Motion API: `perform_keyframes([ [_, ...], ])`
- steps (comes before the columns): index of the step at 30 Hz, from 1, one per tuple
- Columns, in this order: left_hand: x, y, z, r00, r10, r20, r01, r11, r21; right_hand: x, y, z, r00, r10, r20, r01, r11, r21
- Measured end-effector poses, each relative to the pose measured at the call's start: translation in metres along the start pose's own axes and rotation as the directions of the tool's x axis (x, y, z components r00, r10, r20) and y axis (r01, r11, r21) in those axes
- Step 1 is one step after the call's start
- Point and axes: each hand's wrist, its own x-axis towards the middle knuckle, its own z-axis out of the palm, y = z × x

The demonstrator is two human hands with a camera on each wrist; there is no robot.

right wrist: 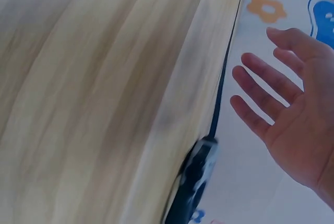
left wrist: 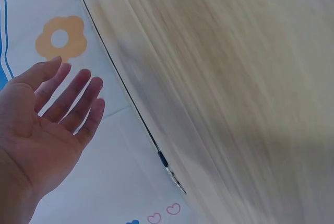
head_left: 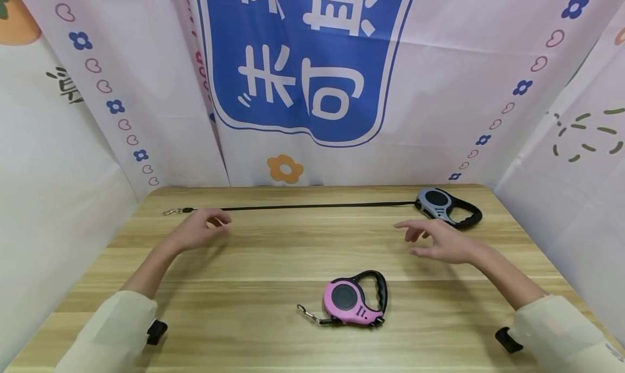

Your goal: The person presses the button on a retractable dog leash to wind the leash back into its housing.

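A grey-blue retractable dog leash with a black handle lies at the table's back right. Its black strap is pulled out straight along the back, ending in a metal clip at the far left. My left hand hovers near that clip end, fingers loosely bent and holding nothing; the left wrist view shows its bare palm. Beside the grey-blue leash my right hand is held in the air, fingers relaxed, palm bare. Nearer the front lies a pink retractable leash, its clip pointing left.
The wooden table is bounded at the back by a printed cloth with a blue sign and flowers. White cloth walls stand on both sides. Black straps hang by the sleeves.
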Motion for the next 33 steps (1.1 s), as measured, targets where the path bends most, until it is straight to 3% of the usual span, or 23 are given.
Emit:
perform_keyframes([
  [7,-0.003,-0.009,-0.004,0.999,-0.036,-0.028,0.037,0.999,0.015,-0.013,0.020,-0.007,0.995,0.077,-0.070,-0.074,0.996,0.039],
  [15,-0.008,-0.014,-0.008,0.996,-0.078,-0.039,0.079,0.996,0.033,-0.024,0.035,-0.013,0.983,0.110,-0.147,-0.119,0.992,-0.053],
  [20,-0.009,-0.018,-0.011,0.993,-0.107,-0.054,0.109,0.993,0.050,-0.028,0.044,-0.016,0.976,0.070,-0.208,-0.098,0.987,-0.127],
  [25,-0.009,-0.024,-0.011,0.991,-0.122,-0.063,0.126,0.990,0.066,-0.032,0.054,-0.019,0.953,0.071,-0.294,-0.126,0.977,-0.173],
  [33,-0.011,-0.034,-0.017,0.987,-0.150,-0.057,0.155,0.983,0.099,-0.036,0.063,-0.026,0.922,0.199,-0.333,-0.246,0.963,-0.107],
])
